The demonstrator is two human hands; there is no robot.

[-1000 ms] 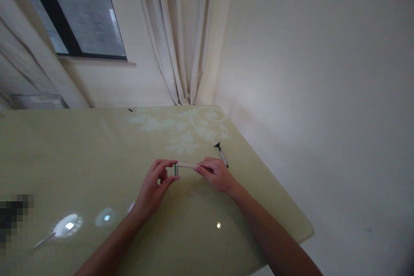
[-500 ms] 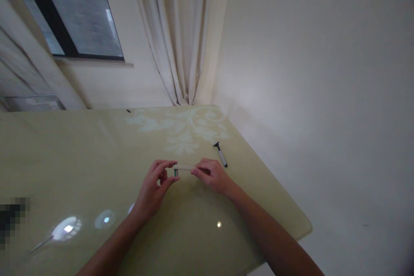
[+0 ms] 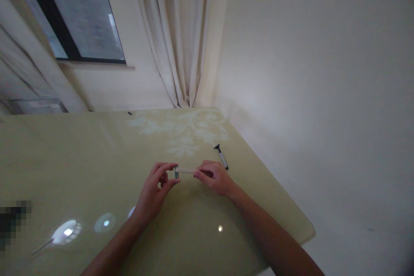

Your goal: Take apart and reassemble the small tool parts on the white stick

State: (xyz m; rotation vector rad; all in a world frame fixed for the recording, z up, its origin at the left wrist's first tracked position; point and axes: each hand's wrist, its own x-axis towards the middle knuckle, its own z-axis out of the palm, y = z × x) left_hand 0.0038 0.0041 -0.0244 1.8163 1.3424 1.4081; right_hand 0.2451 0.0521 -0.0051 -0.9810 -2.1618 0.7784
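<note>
small piece (image 3: 177,173) pinched by partly spread left hand (image 3: 156,186) | pale stick (image 3: 186,170) gripped by curled right hand (image 3: 216,177) | razor (image 3: 222,158) laid on table (image 3: 87,155)

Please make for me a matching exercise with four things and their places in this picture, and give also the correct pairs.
Things:
1. Pale stick
2. Black-and-grey razor
3. Small dark piece
4. Small greenish piece

Places:
A. Near the table's far edge
B. In the left hand's grip
C. Just beyond the right hand
D. In the right hand's grip

Pairs: 1-D, 2-C, 3-A, 4-B
</note>
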